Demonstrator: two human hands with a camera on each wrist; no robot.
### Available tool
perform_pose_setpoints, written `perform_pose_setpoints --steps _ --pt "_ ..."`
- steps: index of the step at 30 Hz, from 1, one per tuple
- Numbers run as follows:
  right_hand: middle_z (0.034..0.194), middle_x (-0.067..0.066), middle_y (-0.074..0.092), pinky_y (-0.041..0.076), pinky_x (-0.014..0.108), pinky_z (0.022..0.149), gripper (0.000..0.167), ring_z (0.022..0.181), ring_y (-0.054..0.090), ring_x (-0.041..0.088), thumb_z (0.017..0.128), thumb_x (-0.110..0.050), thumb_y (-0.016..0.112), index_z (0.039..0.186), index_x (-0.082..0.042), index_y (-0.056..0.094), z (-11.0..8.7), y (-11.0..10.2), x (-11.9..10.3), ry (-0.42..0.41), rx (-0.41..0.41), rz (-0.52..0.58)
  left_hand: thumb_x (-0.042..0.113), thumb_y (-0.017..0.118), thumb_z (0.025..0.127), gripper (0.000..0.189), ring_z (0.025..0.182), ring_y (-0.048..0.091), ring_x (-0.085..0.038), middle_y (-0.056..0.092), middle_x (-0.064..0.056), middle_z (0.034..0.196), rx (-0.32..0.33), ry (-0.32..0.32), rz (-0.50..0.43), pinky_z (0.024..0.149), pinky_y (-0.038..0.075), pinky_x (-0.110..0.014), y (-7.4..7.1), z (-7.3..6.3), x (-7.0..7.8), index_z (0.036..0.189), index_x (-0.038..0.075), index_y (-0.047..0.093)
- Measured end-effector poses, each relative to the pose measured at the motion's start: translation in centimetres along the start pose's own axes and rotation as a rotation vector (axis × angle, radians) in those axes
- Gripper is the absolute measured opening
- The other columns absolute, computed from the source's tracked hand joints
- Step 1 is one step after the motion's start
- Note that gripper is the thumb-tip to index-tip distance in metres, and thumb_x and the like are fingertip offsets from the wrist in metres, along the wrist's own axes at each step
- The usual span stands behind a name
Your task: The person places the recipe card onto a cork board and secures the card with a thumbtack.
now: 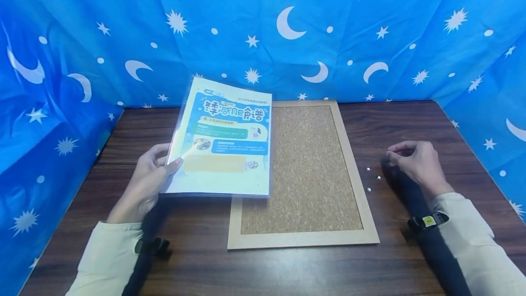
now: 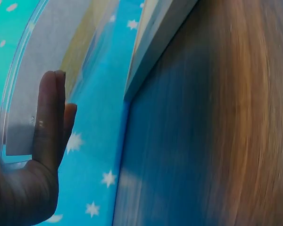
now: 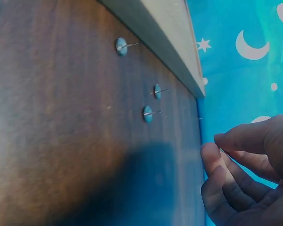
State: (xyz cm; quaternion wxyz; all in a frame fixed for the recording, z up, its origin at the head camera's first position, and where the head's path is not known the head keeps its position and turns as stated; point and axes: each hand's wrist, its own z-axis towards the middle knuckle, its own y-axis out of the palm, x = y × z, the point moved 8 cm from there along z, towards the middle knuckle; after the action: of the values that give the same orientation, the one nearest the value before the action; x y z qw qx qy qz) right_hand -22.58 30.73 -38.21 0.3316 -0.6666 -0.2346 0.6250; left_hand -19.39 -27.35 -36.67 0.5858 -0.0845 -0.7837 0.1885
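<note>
My left hand (image 1: 154, 175) grips a printed sheet in a clear plastic sleeve (image 1: 230, 177) by its lower left side, thumb in front and fingers behind. In the left wrist view the fingers (image 2: 49, 117) lie along the sleeve's back. The tilted sleeve overlaps the left part of a wood-framed cork board (image 1: 316, 172). Right of the board, my right hand (image 1: 417, 166) is raised over its shadow, thumb and fingertips brought together; I cannot tell whether something small is between them. Beside it, three silver thumbtacks (image 3: 121, 46) rest on the table, pins up.
The dark wood-grain table (image 1: 287, 271) ends at a blue curtain (image 1: 255, 26) with moons and stars, hung behind and at both sides. The board's raised frame (image 1: 304, 240) runs close beside the thumbtacks. Each wrist carries a dark strap (image 1: 427, 221).
</note>
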Motion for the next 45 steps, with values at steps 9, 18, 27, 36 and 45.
perform_pose_setpoints --steps 9,18,27,36,45 --pt "0.095 0.020 0.074 0.046 0.023 0.057 0.025 0.072 0.063 0.021 0.097 -0.022 0.071 0.106 0.001 0.075 0.7 -0.1 -2.4 -0.102 0.004 -0.042 0.010 0.054 0.104 0.052 0.098 0.068 -0.023 0.056 -0.028 0.136 -0.076 0.040 -0.045 0.076 0.059 -0.030 4.0 -0.2 1.2 0.153 0.003 0.036" --pt "0.093 0.020 0.074 0.042 0.028 0.055 0.027 0.067 0.056 0.021 0.095 -0.024 0.072 0.103 0.002 0.076 1.4 0.4 -4.3 -0.178 0.027 -0.064 0.001 0.054 0.101 0.047 0.089 0.067 -0.021 0.060 -0.031 0.126 -0.089 0.061 -0.091 0.070 0.056 -0.026 8.2 -0.5 1.2 0.146 -0.003 0.040" --pt "0.094 0.020 0.073 0.043 0.030 0.057 0.030 0.069 0.056 0.022 0.096 -0.026 0.072 0.104 0.003 0.075 1.8 1.3 -6.4 -0.221 -0.004 -0.040 0.002 0.053 0.101 0.046 0.098 0.065 -0.027 0.060 -0.027 0.125 -0.103 0.058 -0.087 0.079 0.054 -0.030 10.9 -1.1 1.5 0.145 -0.003 0.039" --pt "0.083 0.017 0.074 0.047 0.027 0.057 0.039 0.075 0.071 0.031 0.099 -0.035 0.066 0.102 0.003 0.074 2.2 2.2 -8.1 -0.251 -0.048 0.007 0.007 0.059 0.099 0.048 0.114 0.062 -0.033 0.057 -0.023 0.137 -0.164 0.033 -0.050 0.098 0.049 -0.046 13.1 -1.7 1.6 0.142 0.001 0.038" --pt "0.086 0.014 0.069 0.047 0.032 0.063 0.035 0.076 0.065 0.028 0.102 -0.035 0.061 0.100 -0.001 0.069 2.8 3.3 -9.1 -0.244 -0.087 0.020 0.013 0.070 0.096 0.051 0.119 0.061 -0.033 0.059 -0.021 0.137 -0.220 0.032 0.014 0.104 0.045 -0.050 14.0 -2.0 1.6 0.139 0.003 0.044"
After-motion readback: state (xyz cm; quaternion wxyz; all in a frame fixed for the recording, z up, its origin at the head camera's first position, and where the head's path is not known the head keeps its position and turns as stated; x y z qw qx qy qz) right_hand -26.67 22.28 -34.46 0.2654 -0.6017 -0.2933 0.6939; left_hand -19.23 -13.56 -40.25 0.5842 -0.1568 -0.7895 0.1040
